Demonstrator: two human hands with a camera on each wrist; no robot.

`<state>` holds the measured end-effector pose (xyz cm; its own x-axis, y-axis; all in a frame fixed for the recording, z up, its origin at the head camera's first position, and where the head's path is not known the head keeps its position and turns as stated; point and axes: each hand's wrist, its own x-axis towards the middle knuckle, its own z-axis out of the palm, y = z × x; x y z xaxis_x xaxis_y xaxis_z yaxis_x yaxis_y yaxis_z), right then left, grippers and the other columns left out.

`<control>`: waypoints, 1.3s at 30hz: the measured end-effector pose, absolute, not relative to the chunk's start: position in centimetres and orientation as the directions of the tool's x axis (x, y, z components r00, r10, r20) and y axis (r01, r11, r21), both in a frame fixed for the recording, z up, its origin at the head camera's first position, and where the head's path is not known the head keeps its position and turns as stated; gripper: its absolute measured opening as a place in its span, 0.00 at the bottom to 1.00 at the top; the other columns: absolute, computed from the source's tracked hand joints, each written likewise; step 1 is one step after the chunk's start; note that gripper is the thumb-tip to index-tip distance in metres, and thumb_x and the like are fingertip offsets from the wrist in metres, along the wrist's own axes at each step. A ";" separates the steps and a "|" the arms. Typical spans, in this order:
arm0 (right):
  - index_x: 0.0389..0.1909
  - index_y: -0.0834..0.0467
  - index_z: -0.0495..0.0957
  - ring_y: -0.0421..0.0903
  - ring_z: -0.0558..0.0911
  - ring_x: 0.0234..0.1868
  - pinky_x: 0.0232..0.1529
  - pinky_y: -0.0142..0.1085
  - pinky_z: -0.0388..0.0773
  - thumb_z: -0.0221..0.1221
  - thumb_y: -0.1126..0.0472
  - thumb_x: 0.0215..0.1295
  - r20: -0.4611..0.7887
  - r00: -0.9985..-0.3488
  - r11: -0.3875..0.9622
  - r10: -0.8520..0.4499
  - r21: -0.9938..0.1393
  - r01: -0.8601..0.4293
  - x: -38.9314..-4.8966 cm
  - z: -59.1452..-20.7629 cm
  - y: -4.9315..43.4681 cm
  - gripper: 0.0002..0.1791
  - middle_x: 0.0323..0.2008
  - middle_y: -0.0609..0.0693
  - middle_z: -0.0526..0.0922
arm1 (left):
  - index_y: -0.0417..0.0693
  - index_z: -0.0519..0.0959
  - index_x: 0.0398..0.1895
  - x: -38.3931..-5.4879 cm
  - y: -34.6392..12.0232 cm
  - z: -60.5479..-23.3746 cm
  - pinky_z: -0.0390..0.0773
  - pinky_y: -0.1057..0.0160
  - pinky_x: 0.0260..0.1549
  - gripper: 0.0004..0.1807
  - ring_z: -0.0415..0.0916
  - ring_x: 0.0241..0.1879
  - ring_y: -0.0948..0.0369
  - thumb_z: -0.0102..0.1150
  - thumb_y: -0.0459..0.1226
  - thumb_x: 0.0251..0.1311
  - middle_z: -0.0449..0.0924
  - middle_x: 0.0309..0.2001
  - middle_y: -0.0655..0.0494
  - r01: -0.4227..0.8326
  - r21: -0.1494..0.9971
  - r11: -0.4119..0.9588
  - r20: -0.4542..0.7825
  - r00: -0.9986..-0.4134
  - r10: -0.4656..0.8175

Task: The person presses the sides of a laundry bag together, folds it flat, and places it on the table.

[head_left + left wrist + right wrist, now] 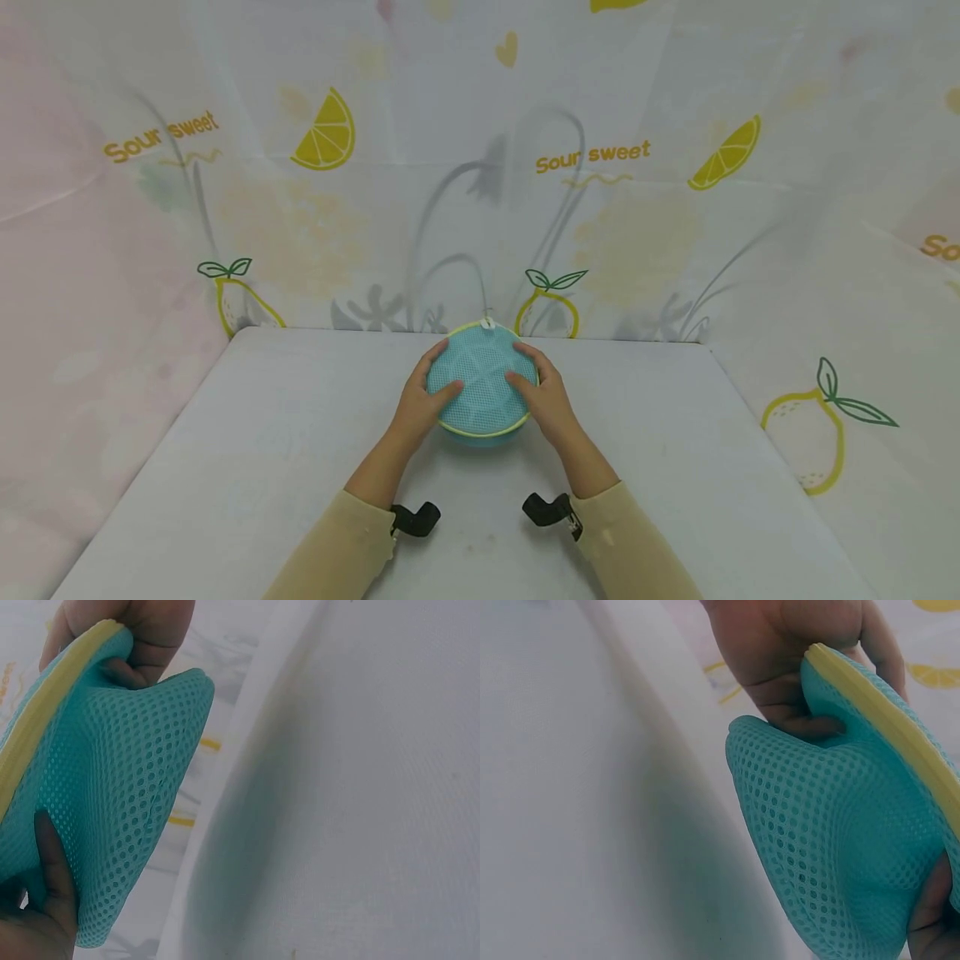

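Observation:
Both hands hold a round turquoise mesh laundry bag [483, 379] with yellow trim, one at each side. My left hand [418, 400] grips the left side, its thumb lying over the top mesh. Opposite it, my right hand [553, 402] grips the right side, its thumb also over the top. A white tag [487, 323] sits at the far edge. In the left wrist view, the yellow zipper band [45, 712] runs along the rim and the lower mesh [142, 772] sags into a fold. The right wrist view shows the same folded mesh [802, 810]. Fingers under the bag are partly hidden.
A white table [262, 467] spreads beneath, with the bag's soft shadow on it. Behind stands a pale cloth backdrop [420, 108] printed with lemons and lettering. Black wrist mounts [417, 520] stick inward from the beige sleeves [337, 550].

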<state>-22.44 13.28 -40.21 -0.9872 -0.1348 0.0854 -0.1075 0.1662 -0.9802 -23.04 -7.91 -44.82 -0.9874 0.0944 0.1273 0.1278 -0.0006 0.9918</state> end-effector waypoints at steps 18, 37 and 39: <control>0.72 0.56 0.67 0.54 0.57 0.76 0.72 0.49 0.60 0.60 0.67 0.69 0.036 -0.993 0.064 -0.113 -0.997 -0.044 -24.8 -43.4 14.0 0.30 0.76 0.55 0.57 | 0.54 0.53 0.79 -23.1 -8.2 -44.9 0.45 0.48 0.75 0.39 0.42 0.78 0.51 0.59 0.36 0.69 0.46 0.80 0.50 0.163 0.987 0.007 0.160 -0.973 0.167; 0.70 0.56 0.68 0.55 0.63 0.73 0.69 0.49 0.64 0.59 0.69 0.69 -0.005 -0.989 -0.012 -0.146 -1.000 0.006 -24.5 -43.3 14.3 0.29 0.75 0.57 0.59 | 0.57 0.53 0.79 -23.3 -8.6 -45.4 0.44 0.46 0.75 0.40 0.41 0.78 0.51 0.60 0.37 0.68 0.45 0.80 0.53 0.185 0.983 -0.014 0.183 -0.955 0.233; 0.70 0.57 0.68 0.54 0.62 0.74 0.71 0.48 0.62 0.60 0.68 0.69 -0.005 -0.990 0.003 -0.144 -1.000 0.005 -24.5 -43.3 14.3 0.29 0.75 0.56 0.59 | 0.57 0.54 0.79 -23.2 -8.6 -45.3 0.45 0.46 0.74 0.39 0.42 0.78 0.50 0.60 0.37 0.68 0.45 0.80 0.52 0.178 0.984 -0.012 0.176 -0.957 0.231</control>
